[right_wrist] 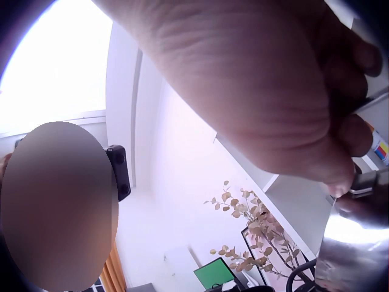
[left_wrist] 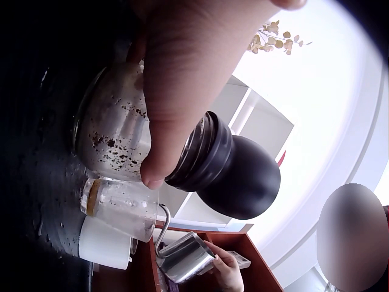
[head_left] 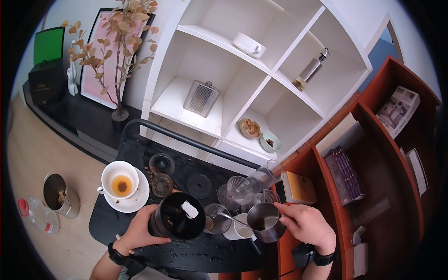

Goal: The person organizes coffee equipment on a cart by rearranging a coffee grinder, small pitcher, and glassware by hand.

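1. Left hand: grasps the black-topped jar, thumb and fingers wrapped around its side.
2. Black-topped jar: located at the near side of the black table, between the cup on the saucer and the clear glass. The left wrist view shows dark specks on its transparent wall and a rounded black top above a ridged collar. Contact between its base and the table cannot be confirmed.
3. Right hand: grasps the metal kettle at its handle side, fingers bent.
4. Metal kettle: located at the right of the table, its thin spout directed left toward the clear glass. Contact between spout tip and glass cannot be determined.
5. White mug: located just beside the clear glass, partly behind the kettle in the head view.
6. White cup: stands on a saucer left of the jar; contains brown liquid.
7. Ribbed dripper: located beyond the clear glass, among other transparent vessels.
8. Black disc: lies flat on the table beyond the jar.
9. Metal pot: located on the floor to the left, near a plastic bottle.
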Demonstrator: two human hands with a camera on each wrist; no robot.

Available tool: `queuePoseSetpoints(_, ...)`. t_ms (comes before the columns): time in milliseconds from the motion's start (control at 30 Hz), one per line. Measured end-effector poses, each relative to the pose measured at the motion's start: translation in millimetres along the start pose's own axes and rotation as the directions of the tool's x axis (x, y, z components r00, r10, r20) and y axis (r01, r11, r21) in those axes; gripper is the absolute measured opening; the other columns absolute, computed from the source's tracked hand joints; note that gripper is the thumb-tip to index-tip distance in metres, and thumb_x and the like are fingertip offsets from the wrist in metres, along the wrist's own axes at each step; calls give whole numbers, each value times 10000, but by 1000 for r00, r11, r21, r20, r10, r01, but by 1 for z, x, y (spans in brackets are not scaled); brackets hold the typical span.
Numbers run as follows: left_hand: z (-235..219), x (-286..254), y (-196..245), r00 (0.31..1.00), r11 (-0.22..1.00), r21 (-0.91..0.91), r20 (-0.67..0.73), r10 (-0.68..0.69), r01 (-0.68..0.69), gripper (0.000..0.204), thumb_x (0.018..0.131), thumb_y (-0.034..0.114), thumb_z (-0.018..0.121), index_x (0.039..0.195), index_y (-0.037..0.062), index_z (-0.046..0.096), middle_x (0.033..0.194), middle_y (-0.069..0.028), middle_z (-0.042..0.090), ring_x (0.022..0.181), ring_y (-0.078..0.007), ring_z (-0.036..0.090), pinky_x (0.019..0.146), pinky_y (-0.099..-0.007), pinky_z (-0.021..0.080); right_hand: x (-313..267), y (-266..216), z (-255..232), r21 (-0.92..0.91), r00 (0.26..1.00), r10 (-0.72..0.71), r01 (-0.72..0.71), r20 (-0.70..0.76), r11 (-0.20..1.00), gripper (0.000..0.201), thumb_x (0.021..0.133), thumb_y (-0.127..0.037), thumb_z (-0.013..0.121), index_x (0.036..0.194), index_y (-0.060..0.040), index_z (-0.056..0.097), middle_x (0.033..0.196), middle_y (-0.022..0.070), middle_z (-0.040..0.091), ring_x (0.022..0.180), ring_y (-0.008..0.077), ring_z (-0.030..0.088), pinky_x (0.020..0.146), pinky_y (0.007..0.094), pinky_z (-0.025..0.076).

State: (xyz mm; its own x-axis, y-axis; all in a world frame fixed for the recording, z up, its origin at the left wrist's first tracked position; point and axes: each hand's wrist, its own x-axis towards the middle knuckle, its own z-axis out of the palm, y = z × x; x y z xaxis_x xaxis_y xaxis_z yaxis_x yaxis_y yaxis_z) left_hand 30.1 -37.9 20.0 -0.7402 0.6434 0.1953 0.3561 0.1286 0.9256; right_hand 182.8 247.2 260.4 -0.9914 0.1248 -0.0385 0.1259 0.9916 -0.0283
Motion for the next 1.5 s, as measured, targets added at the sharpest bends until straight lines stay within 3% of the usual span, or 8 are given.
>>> queuePoseSetpoints(133, -1, 0, -1, 1000, 999, 37, 10, 6, -6, 880, 517, 339, 864, 1227, 38, 439, 1207, -146, 475, 1137, -305, 455, 983, -368, 355, -11, 13, -1, 289, 986, 164, -159, 7, 944, 324, 832, -131, 579, 1145, -50, 583, 876, 149, 633, 813, 303, 608, 755, 344, 487)
queuePoseSetpoints(300, -1, 0, 1, 1000, 1000, -1, 14, -4, 4, 868, 519, 351, 860, 1217, 38, 449, 1209, -146, 475, 1137, -309, 456, 987, -371, 352, -36, 35, 10, 637, 952, 304, -245, 17, 731, 288, 894, -48, 504, 1171, 8, 554, 996, 103, 639, 876, 147, 608, 811, 285, 476)
queuePoseSetpoints(433, -1, 0, 0, 1000, 1000, -11, 16, -8, 8, 865, 520, 353, 860, 1215, 37, 452, 1209, -146, 475, 1137, -308, 456, 989, -374, 349, -44, 55, 33, 779, 941, 328, -141, -87, 611, 274, 918, -70, 481, 1163, 33, 550, 1047, 82, 624, 928, 147, 592, 843, 279, 466)
queuePoseSetpoints(667, 0, -1, -1, 1000, 1000, -21, 8, 3, -2, 863, 522, 346, 861, 1215, 37, 452, 1203, -147, 476, 1130, -307, 459, 980, -370, 352, 14, 42, 72, 983, 885, 432, 186, -173, 13, 214, 924, -93, 495, 1124, -33, 542, 922, 6, 593, 806, 82, 572, 706, 227, 475)
queuePoseSetpoints(800, -1, 0, 2, 1000, 1000, -19, 3, 9, -9, 861, 533, 359, 857, 1215, 28, 450, 1188, -151, 481, 1116, -304, 464, 974, -367, 354, 67, 19, 99, 976, 927, 374, 98, -19, -192, 194, 885, -55, 530, 1074, -98, 542, 753, -73, 474, 655, 25, 436, 574, 172, 373)
queuePoseSetpoints(933, -2, 0, -2, 1000, 1000, 16, 15, 14, -15, 864, 540, 386, 848, 1215, 23, 451, 1186, -158, 486, 1121, -306, 463, 980, -371, 350, 115, 16, 134, 994, 975, 210, -56, 75, -95, 75, 897, -70, 508, 954, -114, 531, 721, -44, 480, 633, 47, 451, 553, 187, 370)
queuePoseSetpoints(1400, -4, 2, 3, 999, 999, 38, 42, -4, 2, 878, 548, 429, 834, 1221, 17, 449, 1198, -164, 487, 1134, -312, 460, 989, -375, 349, 139, 17, 170, 948, 946, 121, -310, 301, 69, 98, 940, -49, 429, 957, -95, 513, 816, -1, 572, 709, 66, 538, 667, 195, 471)
queuePoseSetpoints(1500, -3, 1, 3, 999, 999, 38, 42, -13, 11, 888, 539, 419, 841, 1226, 21, 442, 1199, -162, 485, 1133, -310, 460, 986, -377, 353, 134, 19, 181, 916, 960, 105, -280, 260, 289, 165, 902, 20, 404, 974, -46, 537, 822, 27, 595, 688, 96, 583, 641, 219, 472)
